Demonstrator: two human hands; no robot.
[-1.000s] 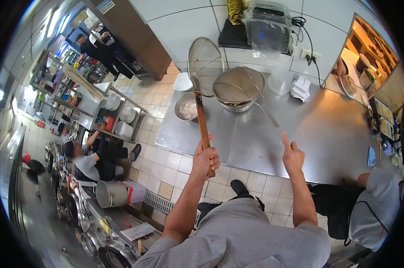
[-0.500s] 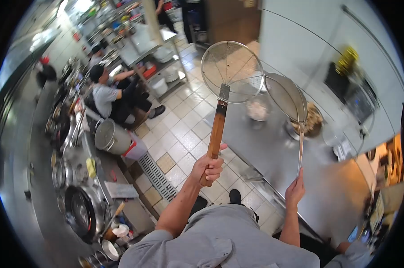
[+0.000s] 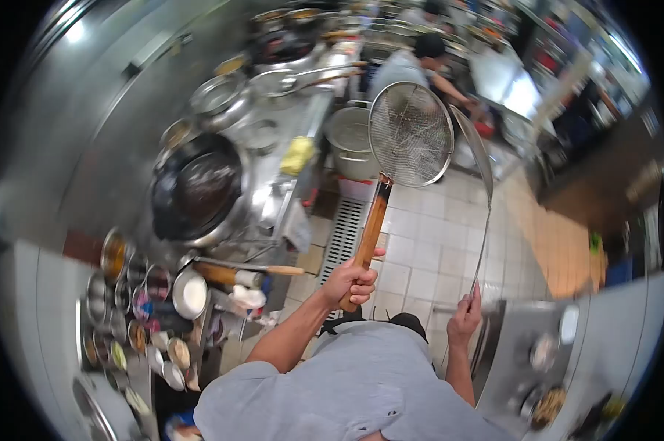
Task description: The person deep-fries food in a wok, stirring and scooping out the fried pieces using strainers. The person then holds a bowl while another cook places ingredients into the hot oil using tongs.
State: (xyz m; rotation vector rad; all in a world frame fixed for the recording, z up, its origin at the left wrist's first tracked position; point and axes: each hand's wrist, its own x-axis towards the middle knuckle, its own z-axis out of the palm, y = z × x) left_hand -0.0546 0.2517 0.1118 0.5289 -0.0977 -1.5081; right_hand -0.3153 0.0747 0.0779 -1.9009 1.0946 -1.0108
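My left hand (image 3: 352,285) is closed around the wooden handle of a round wire-mesh skimmer (image 3: 411,134). Its mesh head points up and away from me, over the tiled floor. In my right hand (image 3: 464,314), the fingers pinch the thin metal handle of a second strainer (image 3: 476,154). That one is seen almost edge-on, just right of the skimmer's head. Whether the two rims touch, I cannot tell. Both strainers look empty and are held up in front of my body.
A dark wok (image 3: 199,187) sits on the steel range at left, beside a yellow cloth (image 3: 297,155). Several seasoning containers (image 3: 177,353) stand lower left. A tall pot (image 3: 352,143) and a person (image 3: 404,73) are ahead. A steel table (image 3: 512,345) with bowls is at right.
My view has swung left toward the range, so the table with bowls now lies lower right. Both strainers stay in my hands; the right one has turned nearly edge-on.
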